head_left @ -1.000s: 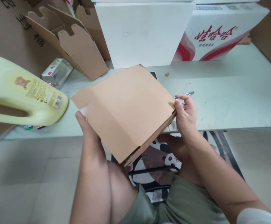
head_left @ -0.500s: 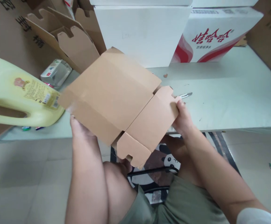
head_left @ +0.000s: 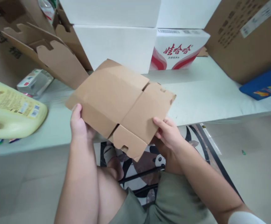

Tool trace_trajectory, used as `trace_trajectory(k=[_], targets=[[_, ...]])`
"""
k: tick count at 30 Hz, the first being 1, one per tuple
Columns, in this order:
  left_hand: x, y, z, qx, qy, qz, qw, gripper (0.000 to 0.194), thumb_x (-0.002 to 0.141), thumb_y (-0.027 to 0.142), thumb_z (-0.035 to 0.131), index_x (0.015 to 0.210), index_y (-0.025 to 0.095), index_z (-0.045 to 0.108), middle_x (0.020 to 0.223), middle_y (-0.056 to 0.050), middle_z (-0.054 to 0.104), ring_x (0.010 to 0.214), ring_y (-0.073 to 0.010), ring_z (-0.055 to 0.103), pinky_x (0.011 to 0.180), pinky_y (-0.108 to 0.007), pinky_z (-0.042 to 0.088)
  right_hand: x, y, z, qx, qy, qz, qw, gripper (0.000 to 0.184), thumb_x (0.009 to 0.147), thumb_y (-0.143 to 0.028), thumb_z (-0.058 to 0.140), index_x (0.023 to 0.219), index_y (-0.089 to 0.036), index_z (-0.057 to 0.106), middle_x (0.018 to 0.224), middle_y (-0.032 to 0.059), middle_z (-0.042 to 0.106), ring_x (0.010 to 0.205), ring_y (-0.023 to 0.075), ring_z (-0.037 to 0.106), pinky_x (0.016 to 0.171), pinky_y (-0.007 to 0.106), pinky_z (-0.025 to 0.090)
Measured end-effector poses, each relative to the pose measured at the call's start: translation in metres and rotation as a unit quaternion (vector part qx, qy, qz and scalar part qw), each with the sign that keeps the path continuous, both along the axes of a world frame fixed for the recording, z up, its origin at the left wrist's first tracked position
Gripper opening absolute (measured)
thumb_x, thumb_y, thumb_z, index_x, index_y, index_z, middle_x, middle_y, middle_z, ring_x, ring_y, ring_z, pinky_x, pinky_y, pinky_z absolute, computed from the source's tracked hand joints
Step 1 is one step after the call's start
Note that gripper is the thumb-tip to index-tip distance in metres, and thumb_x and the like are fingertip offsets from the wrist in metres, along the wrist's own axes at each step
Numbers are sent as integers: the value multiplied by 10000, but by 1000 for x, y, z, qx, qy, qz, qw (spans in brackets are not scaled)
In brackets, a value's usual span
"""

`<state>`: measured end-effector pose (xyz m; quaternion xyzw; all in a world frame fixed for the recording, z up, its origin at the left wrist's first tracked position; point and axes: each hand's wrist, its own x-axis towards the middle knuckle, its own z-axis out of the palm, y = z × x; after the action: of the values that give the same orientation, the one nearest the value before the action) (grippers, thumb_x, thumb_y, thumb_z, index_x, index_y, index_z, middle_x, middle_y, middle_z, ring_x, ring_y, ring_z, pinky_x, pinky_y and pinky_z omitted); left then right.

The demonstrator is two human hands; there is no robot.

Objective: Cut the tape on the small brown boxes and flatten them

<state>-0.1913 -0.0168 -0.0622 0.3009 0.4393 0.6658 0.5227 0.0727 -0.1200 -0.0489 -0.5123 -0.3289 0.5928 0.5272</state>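
Note:
I hold a flat brown cardboard box blank (head_left: 116, 99) above the front edge of a low pale table (head_left: 203, 96). Its panels are unfolded, with a notched tab hanging down at the near side. My left hand (head_left: 79, 124) grips the blank's left edge, thumb on top. My right hand (head_left: 167, 132) pinches the lower right panel, fingers on top. My knees and green shorts show below.
A yellow jug (head_left: 11, 113) lies on its side at the left. A folded brown box (head_left: 49, 53) and a small foil pack (head_left: 34, 82) sit behind it. White cartons (head_left: 119, 46), a red-printed carton (head_left: 178, 49), a large brown carton (head_left: 247, 34) and a blue pack (head_left: 263, 84) line the back and right.
The folded blank has been opened out into flat panels. My right hand slid from the far right corner down to the near right panel. The view shifted right.

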Motion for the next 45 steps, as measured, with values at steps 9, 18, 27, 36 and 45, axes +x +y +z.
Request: trace_trajectory(k=[9, 18, 27, 36, 45], targets=[[23, -9, 21, -128, -28, -24, 991, 375, 860, 457, 445, 732, 222, 707, 623, -64, 668, 522, -168, 592, 466, -273, 466, 182, -89, -1, 43, -202, -398, 894, 508, 547, -618, 919, 623, -265, 562, 460, -56, 521, 354, 105, 447, 319, 245, 354], [40, 5, 1, -92, 34, -33, 995, 404, 746, 566, 532, 650, 202, 680, 584, -64, 622, 531, -168, 583, 482, -267, 478, 322, 14, 48, 41, -454, -425, 782, 383, 754, -607, 767, 647, -306, 554, 627, 54, 570, 621, 256, 641, 588, 493, 540], [37, 0, 8, -103, 4, 0, 995, 436, 847, 490, 441, 619, 173, 633, 560, -67, 557, 507, -147, 534, 522, -272, 458, 270, 89, -40, 20, -494, -175, 852, 361, 823, -444, 653, 1101, -221, 595, 1145, 178, 738, 1091, 332, 723, 1005, 599, 551], [19, -11, 7, -61, -13, -30, 998, 416, 864, 545, 504, 651, 211, 635, 588, -54, 582, 532, -161, 549, 537, -287, 473, 218, 49, -83, 35, -707, -56, 704, 459, 902, -330, 457, 1269, -175, 686, 1426, 170, 669, 1353, 343, 586, 1187, 534, 428], [-7, -21, 15, -35, -97, -30, 994, 424, 895, 522, 466, 664, 206, 628, 611, -38, 600, 522, -141, 545, 548, -274, 445, 197, 53, -55, 17, -798, 19, 602, 431, 835, -252, 430, 1137, -139, 716, 1171, 258, 722, 1071, 382, 680, 944, 550, 543]])
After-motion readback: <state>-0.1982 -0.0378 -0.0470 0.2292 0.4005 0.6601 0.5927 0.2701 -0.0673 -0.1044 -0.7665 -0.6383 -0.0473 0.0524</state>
